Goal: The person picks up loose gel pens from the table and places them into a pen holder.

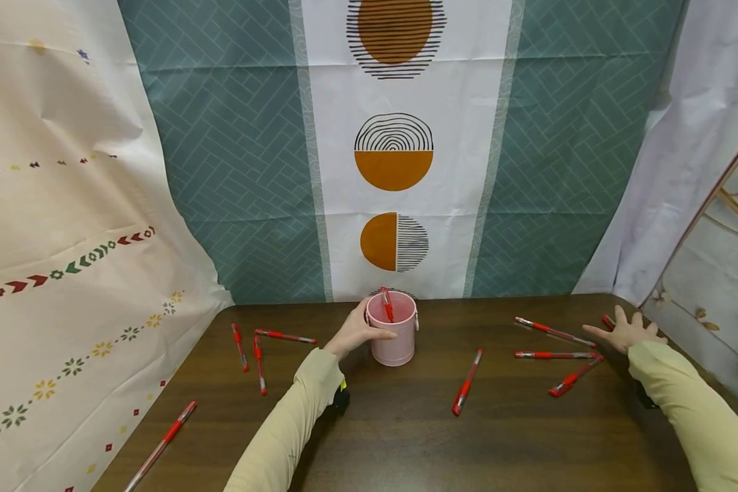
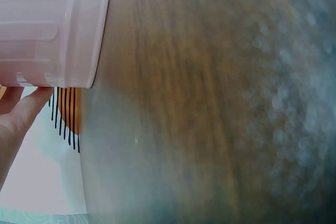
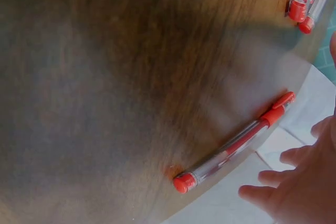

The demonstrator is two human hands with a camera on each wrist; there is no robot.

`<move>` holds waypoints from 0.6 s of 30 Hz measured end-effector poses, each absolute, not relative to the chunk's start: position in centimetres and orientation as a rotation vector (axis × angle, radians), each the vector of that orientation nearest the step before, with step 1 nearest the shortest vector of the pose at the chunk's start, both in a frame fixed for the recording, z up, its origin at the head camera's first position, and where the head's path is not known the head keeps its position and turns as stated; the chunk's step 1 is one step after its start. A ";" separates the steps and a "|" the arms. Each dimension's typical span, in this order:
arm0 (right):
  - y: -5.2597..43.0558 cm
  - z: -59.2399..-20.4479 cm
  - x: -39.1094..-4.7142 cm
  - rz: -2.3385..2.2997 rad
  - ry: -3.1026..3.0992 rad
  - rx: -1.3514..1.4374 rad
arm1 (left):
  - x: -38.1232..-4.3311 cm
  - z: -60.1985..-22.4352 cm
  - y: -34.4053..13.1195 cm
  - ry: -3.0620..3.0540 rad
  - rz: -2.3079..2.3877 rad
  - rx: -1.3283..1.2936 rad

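A small pink bucket [image 1: 395, 350] stands upright towards the back of the table, one red pen [image 1: 387, 305] leaning inside it. My left hand [image 1: 358, 331] grips its left side, thumb across the front and the other fingers behind. In the left wrist view the fingers [image 2: 32, 109] lie against the bucket's wall [image 2: 47, 30]. Far to the right, my right hand [image 1: 629, 333] is spread with nothing in it, above a red capped pen [image 3: 231, 148] near the table's right edge. In the head view that hand partly hides this pen [image 1: 608, 321].
Left of the right hand lie several red pens, among them a level one [image 1: 556, 355] and a slanted one [image 1: 576, 376]. Another pen [image 1: 467, 383] is right of the bucket. More pens [image 1: 285, 336] lie on the left. Patterned cloths [image 1: 252, 171] hang around the brown table [image 1: 406, 437].
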State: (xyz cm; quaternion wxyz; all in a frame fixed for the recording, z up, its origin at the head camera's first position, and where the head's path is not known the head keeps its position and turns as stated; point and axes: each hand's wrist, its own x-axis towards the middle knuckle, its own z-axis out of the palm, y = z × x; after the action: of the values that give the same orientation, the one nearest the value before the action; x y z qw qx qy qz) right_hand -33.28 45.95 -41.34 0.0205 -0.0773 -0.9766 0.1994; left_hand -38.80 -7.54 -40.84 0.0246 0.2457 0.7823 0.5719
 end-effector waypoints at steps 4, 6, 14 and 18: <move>46.1 -41.5 -33.5 0.639 -3.023 -0.257 | -39.0 -41.1 -7.4 2.444 1.783 0.764; 46.3 -41.7 -33.7 0.630 -3.007 -0.245 | -39.0 -41.0 -7.4 2.453 1.783 0.758; 47.3 -42.9 -34.0 0.617 -2.983 -0.223 | -37.7 -39.6 -7.4 2.394 1.772 0.788; 47.4 -43.0 -33.9 0.579 -3.003 -0.213 | -37.3 -39.1 -7.3 2.379 1.759 0.793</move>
State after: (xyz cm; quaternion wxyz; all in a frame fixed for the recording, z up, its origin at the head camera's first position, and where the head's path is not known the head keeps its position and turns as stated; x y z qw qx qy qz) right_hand -33.86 47.45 -43.04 0.0380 -0.0693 -0.9788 0.1889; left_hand -37.27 -7.33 -39.07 0.0393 0.2587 0.7759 0.5740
